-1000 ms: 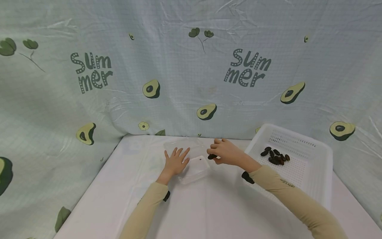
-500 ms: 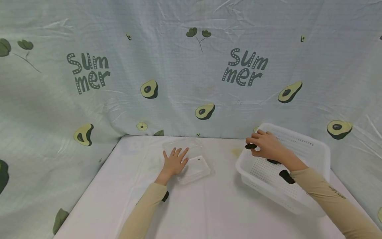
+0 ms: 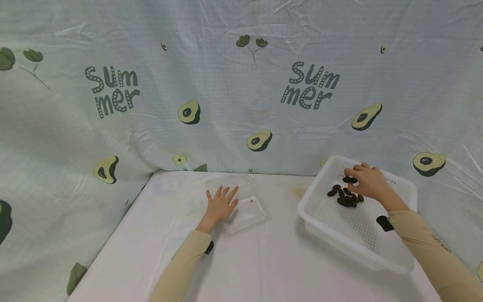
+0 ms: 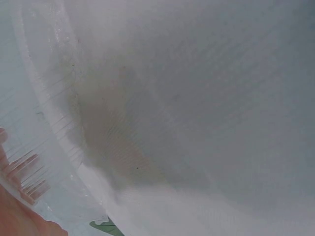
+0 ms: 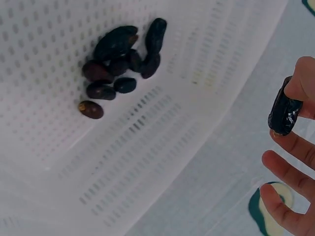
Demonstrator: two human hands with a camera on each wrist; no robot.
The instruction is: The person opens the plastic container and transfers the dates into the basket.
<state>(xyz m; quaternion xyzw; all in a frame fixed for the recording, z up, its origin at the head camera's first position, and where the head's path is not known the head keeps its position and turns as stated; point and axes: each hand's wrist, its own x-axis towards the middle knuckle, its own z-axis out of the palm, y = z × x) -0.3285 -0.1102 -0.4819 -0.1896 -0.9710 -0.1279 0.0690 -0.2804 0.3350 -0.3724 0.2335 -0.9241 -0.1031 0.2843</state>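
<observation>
My right hand pinches a dark, wrinkled date between thumb and index finger, the other fingers spread. It is above the far part of a white perforated plastic basket. Several more dates lie in a cluster on the basket floor; the right wrist view shows them glossy, black to brown. My left hand has its fingers spread and rests on a clear plastic box with its lid raised behind. A small dark speck shows in that box. Through clear plastic, the left wrist view shows part of the left hand.
Both containers stand on a white-covered table, the basket on the right and the box near the middle back. Behind the table hangs a pale curtain printed with avocados and the word summer. A faint yellowish patch shows left of the basket.
My right hand has moved right with the date, from beside the clear box to over the basket. My left hand has stayed on the box.
</observation>
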